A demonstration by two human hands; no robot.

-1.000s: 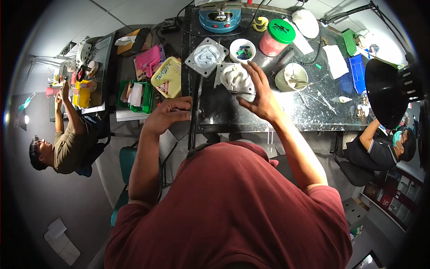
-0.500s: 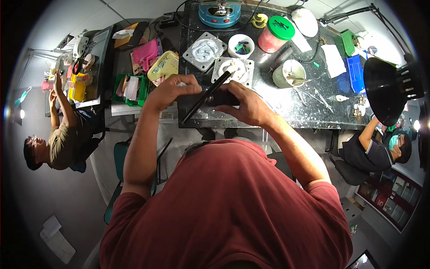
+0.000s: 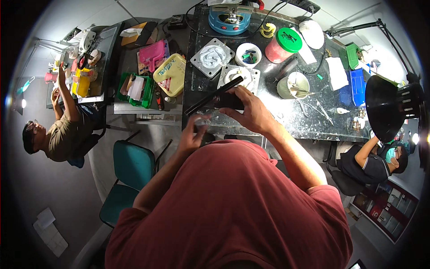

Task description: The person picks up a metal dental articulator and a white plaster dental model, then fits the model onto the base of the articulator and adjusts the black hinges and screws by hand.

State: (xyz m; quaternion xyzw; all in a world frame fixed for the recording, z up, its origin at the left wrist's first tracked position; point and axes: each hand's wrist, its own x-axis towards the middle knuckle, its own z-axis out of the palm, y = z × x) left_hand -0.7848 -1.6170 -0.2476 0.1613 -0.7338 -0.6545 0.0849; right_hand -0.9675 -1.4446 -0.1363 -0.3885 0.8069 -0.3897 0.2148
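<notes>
A worker (image 3: 224,237) is dressed in a plain dark-red shirt (image 3: 228,193), its soft cloth loosely creased across the front, with a small fold (image 3: 272,162) bunched at the right side. Short sleeves (image 3: 330,199) end near the elbows (image 3: 312,177), the right one catching more light than the left, and both forearms (image 3: 291,145) are bare. The left hand (image 3: 193,134) and right hand (image 3: 253,110) are bare as well, down to the fingers (image 3: 244,95).

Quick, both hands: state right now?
Left hand: fingers curled; can't tell whether it grips anything.
Right hand: closed on a long black object.
</notes>
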